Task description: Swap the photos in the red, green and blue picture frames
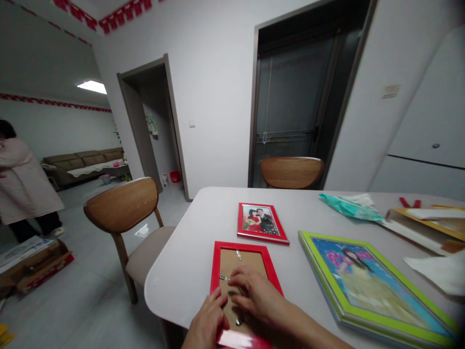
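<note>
Lying face down at the near edge of the white table [189, 261], the red frame [240, 245] holds a brown backing board [247, 264] with small metal clips [224, 278]. Its long side points away from the person, toward a second red frame [261, 238] just behind it, which holds a photo of two people. The right hand [254, 296] rests on the board, fingers open and flat. The left hand [207, 322] has bent fingers on the left border of the frame; whether they grip it, I cannot tell. To its right, a green frame [327, 237] holds a picture.

Red-framed photo [263, 222], green-framed picture [374, 283] on table [181, 271]; wooden chair [121, 203] left, person [22, 179] beyond
</note>
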